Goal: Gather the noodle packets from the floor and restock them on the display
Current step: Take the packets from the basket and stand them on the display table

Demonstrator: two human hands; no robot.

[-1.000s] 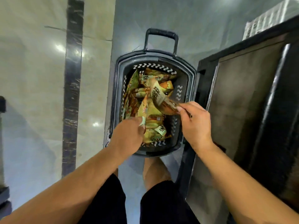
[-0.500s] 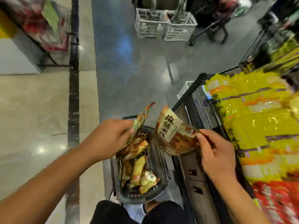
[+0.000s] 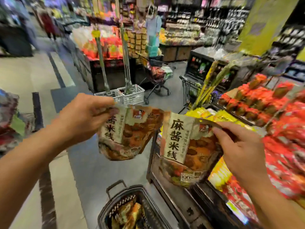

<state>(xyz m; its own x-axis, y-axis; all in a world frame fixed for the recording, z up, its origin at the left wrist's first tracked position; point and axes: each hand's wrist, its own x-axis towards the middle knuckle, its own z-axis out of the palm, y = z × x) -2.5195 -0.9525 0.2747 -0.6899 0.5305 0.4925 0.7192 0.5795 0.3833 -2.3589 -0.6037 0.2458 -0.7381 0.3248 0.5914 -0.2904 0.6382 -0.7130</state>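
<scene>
The person holds 2 noodle packets up in front of the body. The left hand (image 3: 82, 119) pinches the top edge of the left packet (image 3: 127, 133), and the right hand (image 3: 239, 146) grips the top corner of the right packet (image 3: 184, 151), which hangs just before the display (image 3: 280, 138) to the right of the hands. Both packets look light, crinkly and probably slippery, so the sealed top seam seems the safest hold. Below the hands, the basket (image 3: 148, 210) holds more packets.
</scene>
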